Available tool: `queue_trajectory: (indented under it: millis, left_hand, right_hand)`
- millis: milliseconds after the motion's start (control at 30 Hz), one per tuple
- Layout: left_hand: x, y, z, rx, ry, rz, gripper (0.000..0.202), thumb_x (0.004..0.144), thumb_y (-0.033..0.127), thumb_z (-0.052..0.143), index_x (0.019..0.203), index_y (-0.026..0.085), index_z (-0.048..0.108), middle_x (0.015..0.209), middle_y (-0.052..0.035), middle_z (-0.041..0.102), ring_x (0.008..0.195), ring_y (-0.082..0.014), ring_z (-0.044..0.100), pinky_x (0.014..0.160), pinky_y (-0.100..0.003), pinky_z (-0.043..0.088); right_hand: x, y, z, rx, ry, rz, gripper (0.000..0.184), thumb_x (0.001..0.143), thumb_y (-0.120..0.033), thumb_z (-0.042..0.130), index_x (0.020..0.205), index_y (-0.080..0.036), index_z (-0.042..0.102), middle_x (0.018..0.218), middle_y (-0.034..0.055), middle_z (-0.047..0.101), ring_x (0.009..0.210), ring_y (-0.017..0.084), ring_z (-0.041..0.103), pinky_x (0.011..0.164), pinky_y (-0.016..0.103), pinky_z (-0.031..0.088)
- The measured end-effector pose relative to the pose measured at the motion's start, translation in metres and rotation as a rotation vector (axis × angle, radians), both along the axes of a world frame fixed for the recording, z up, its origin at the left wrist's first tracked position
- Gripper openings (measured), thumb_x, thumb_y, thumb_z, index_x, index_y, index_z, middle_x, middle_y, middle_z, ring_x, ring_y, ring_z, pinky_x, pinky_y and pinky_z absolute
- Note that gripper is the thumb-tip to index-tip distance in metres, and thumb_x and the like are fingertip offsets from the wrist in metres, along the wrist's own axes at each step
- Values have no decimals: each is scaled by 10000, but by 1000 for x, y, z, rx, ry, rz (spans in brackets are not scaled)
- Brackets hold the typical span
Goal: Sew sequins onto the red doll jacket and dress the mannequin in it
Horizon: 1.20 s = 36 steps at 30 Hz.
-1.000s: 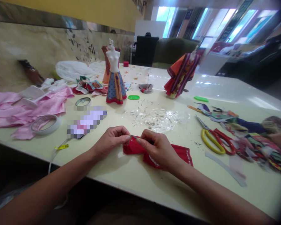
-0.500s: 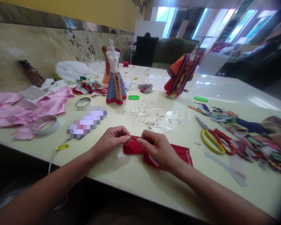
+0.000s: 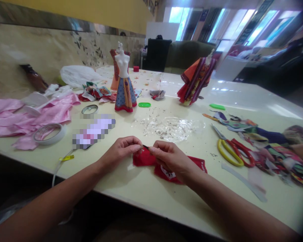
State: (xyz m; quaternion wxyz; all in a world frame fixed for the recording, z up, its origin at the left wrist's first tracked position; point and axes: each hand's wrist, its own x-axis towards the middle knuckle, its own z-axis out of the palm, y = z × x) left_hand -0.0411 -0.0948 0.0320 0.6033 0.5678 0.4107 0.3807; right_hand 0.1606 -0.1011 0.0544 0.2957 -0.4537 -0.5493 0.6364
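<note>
A small red cloth piece [image 3: 144, 160] with white trim lies on the cream table [image 3: 146, 191] near its front edge. My left hand [image 3: 121, 149] pinches the cloth's upper left corner, fingers closed. My right hand [image 3: 170, 158] lies over the middle of the cloth, with thumb and forefinger pinched on the same top edge, right beside the left fingertips. Something thin and dark shows between the two pinches; I cannot make out what it is.
Yellow-handled scissors [image 3: 229, 152] and red-handled scissors [image 3: 242, 152] lie to the right by a heap of fabric scraps [image 3: 275, 148]. Crumpled clear plastic [image 3: 174, 126] sits behind my hands. A dressed doll mannequin [image 3: 124, 84], a tape roll [image 3: 49, 132] and pink cloth [image 3: 27, 117] stand left.
My right hand has shifted slightly up and right, uncovering more of the red cloth beneath its wrist. Both pinches stay on the cloth's top edge.
</note>
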Motion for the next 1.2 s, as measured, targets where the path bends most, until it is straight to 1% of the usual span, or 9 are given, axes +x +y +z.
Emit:
queue_trajectory:
  millis: [233,433,633,733,833,933,1000,1100,1200]
  left_hand:
    - [1,0,-1,-38,-32,20,200,790,331,692,820,150,612,697,24,573,625,-95,495,619,-221,389]
    - [1,0,-2,16,25,40,187,802,325,675,804,146,621,709,18,568,646,-98,482,634,-222,386]
    - [2,0,-1,-48,-50,41,156,783,276,682,761,145,600,670,28,559,622,-90,467,627,-219,371]
    - [3,0,-1,-76,-99,37,134,764,240,680,733,142,594,636,29,550,602,-92,466,613,-223,370]
    - [3,0,-1,-107,-134,36,127,752,228,683,724,144,593,625,31,550,587,-90,465,603,-222,368]
    - [3,0,-3,-131,-157,26,112,750,209,678,714,145,594,609,32,552,574,-86,464,597,-219,370]
    - [3,-1,-3,-140,-169,-2,99,751,194,675,713,142,600,605,26,562,576,-88,474,596,-219,378]
    - [3,-2,-3,-146,-178,-25,93,764,189,674,724,140,606,616,18,580,585,-91,489,596,-220,389]
    - [4,-2,-2,-138,-171,-5,114,787,209,676,730,141,604,618,26,569,581,-83,481,588,-211,382]
  right_hand:
    - [-1,0,-5,348,-154,-2,389,860,-433,571,601,-198,401,596,-49,354,585,88,315,514,240,258]
    - [-1,0,-11,463,-263,-17,377,883,-410,533,608,-210,370,586,-47,364,576,97,334,530,257,267]
    - [1,-8,-13,772,-621,-65,339,919,-404,509,660,-207,413,568,-34,458,536,98,358,538,269,213]
    - [2,-11,-13,950,-737,-53,318,945,-392,471,688,-205,460,601,-11,517,537,101,379,538,275,189]
    - [1,-13,-14,1068,-834,-45,315,960,-375,432,707,-203,503,623,9,546,530,105,373,530,282,172]
    - [1,-12,-14,1106,-893,-71,326,967,-377,413,712,-204,519,624,16,551,517,106,360,525,289,160]
    - [3,-9,-12,1084,-895,-128,311,960,-380,431,714,-206,511,620,13,548,523,109,368,528,288,165]
    - [7,-3,-9,962,-812,-178,294,944,-387,475,709,-211,488,591,-9,519,528,108,379,537,277,195]
    - [8,-1,-8,846,-687,-97,290,929,-390,504,701,-214,473,583,-25,499,538,107,395,545,269,224]
